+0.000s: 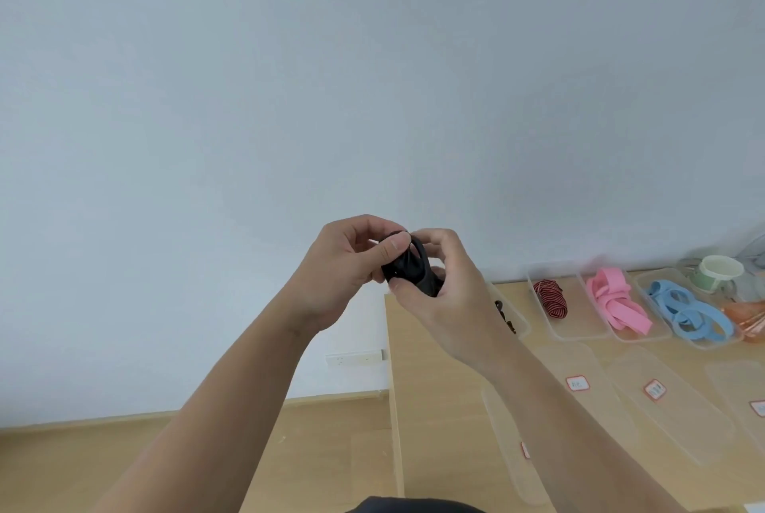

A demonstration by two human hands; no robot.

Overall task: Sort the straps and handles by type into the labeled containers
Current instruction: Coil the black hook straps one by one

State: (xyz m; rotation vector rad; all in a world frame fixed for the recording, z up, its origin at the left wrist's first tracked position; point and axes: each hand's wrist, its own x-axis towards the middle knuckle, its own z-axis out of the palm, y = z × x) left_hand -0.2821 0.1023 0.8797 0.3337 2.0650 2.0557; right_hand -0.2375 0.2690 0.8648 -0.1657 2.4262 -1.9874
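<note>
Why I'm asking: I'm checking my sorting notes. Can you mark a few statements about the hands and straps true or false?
The left hand and the right hand both hold the black strap. True.
The pink straps lie between the striped strap and the blue rings. True.
The striped strap hangs from the left hand. False: it lies in a clear container.
The right hand holds the blue rings. False: they lie apart from both hands.
</note>
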